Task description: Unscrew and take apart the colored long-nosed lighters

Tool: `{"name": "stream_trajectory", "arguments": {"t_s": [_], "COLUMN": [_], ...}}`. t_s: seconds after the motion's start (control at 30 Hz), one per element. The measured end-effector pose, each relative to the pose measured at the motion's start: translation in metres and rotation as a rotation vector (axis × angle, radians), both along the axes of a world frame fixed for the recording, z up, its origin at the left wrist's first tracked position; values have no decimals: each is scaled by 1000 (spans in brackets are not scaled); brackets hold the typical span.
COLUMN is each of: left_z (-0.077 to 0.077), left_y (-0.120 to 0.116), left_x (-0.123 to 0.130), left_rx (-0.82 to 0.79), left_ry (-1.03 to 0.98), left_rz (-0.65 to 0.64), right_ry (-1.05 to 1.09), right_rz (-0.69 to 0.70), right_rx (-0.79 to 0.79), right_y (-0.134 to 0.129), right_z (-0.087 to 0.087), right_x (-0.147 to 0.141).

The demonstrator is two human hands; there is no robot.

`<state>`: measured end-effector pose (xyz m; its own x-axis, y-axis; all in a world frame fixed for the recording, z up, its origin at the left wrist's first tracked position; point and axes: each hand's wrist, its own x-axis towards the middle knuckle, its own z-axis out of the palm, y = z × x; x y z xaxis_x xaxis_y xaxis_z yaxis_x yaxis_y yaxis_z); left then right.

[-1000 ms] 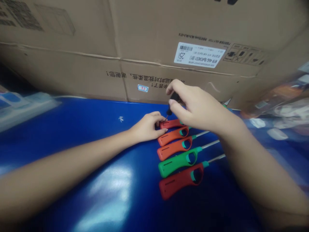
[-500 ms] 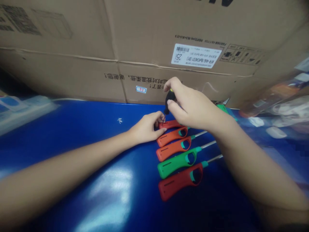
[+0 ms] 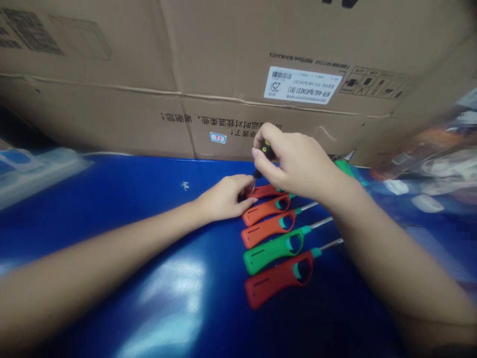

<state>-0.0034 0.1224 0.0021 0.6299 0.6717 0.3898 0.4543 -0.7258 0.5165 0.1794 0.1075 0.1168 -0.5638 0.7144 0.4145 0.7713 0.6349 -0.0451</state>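
Observation:
My right hand (image 3: 288, 156) grips a black and yellow screwdriver (image 3: 265, 152), its shaft pointing down at the handle end of the farthest red lighter (image 3: 265, 191). My left hand (image 3: 231, 196) pinches that same handle end, thumb on the near side. Nearer to me lie more long-necked lighters in a row: two orange ones (image 3: 261, 213) (image 3: 261, 233), a green one (image 3: 270, 253) and a dark red one (image 3: 274, 282). They have turquoise triggers and metal necks pointing right. My right hand and forearm cover the far lighter's front part.
A large cardboard box (image 3: 223, 59) stands upright behind the blue table (image 3: 156, 189). At the left edge is a translucent plastic tray (image 3: 40, 169). Another green object (image 3: 345, 168) lies behind my right wrist. Blurred white and orange items (image 3: 428, 149) are at the right.
The screwdriver's handle has tilted and turned in my right hand, and its yellow-marked end now shows. My left hand stays on the far red lighter.

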Motion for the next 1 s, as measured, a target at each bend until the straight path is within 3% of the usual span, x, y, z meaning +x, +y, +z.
{"name": "stream_trajectory", "arguments": {"t_s": [1.0], "left_z": [-1], "left_y": [0], "left_x": [-1], "left_rx": [-22], "left_ry": [-30], "left_rz": [1], "right_ry": [-13], "right_rz": [12], "right_rx": [10], "right_y": [-2], "right_z": [1], "right_x": [-1]}}
